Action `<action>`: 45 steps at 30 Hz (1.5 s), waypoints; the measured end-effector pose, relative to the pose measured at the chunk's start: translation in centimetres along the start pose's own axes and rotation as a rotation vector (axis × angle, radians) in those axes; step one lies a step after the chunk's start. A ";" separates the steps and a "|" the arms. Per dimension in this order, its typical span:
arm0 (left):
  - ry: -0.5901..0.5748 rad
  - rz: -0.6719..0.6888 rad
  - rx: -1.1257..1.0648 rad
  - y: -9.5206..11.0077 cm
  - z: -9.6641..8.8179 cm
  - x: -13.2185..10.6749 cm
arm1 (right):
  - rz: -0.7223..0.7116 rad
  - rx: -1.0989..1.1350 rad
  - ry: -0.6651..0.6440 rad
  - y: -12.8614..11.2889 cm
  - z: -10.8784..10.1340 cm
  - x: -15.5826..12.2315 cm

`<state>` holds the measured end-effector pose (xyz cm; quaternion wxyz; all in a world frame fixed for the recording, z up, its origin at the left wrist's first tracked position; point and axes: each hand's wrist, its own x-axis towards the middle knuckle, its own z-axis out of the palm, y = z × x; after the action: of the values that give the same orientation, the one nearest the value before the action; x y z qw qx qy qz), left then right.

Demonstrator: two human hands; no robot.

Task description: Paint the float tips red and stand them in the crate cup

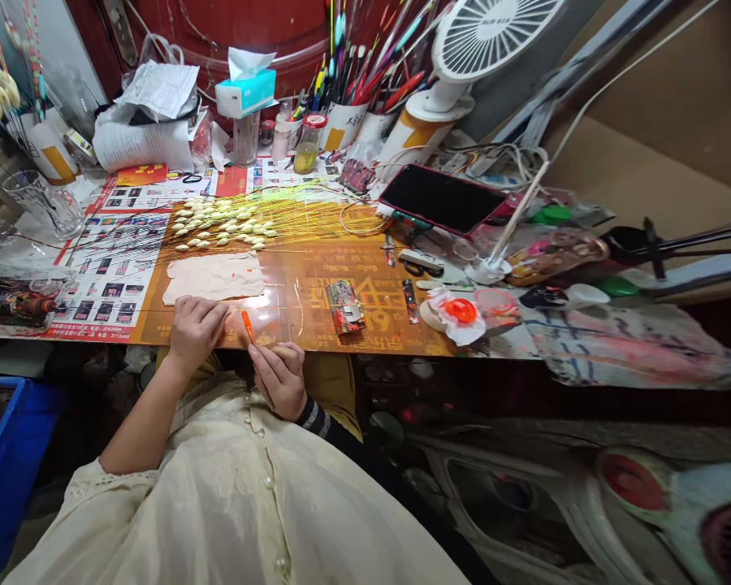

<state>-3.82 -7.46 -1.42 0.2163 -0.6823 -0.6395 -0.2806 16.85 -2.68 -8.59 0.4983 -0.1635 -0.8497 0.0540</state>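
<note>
A slim, likely light orange rod [247,327] is aptly pinched low by the right hand [281,375]; the left hand [196,327] cannot be judged.

Right hand [282,378] holding orange piece [247,327] — left hand [196,329] beside pale cloth [213,278], cluttered table [285,305]

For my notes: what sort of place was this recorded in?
Probably a small craft or painting workshop. On the cluttered worktable, brushes stand bunched at the back, what looks like orange paint sits toward the right, and rows of small pale pieces lie on thin sticks.
</note>
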 end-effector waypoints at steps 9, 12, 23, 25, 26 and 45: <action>0.006 0.004 0.037 0.0 -0.3 -0.1 | 0.004 -0.073 -0.059 -0.1 0.4 -0.1; 0.004 0.003 0.042 0.1 -0.3 -0.1 | 0.001 -0.072 -0.057 -0.2 0.4 0.1; 0.002 -0.034 0.031 -0.6 -0.3 -0.8 | -0.004 -0.025 -0.015 -0.3 -0.1 0.5; 0.008 -0.044 0.030 -0.6 -0.4 -0.9 | -0.011 -0.008 -0.002 -0.3 -0.2 0.5; 0.010 -0.048 0.030 -0.6 -0.5 -0.9 | -0.016 0.003 0.003 -0.3 -0.2 0.5; -0.016 -0.097 0.019 -0.5 -0.7 -1.2 | -0.016 -0.032 -0.082 -1.2 1.5 0.6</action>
<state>-4.39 -8.76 -1.74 0.2038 -0.6506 -0.6762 -0.2792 15.00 -3.48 -8.56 0.4610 -0.1621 -0.8714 0.0429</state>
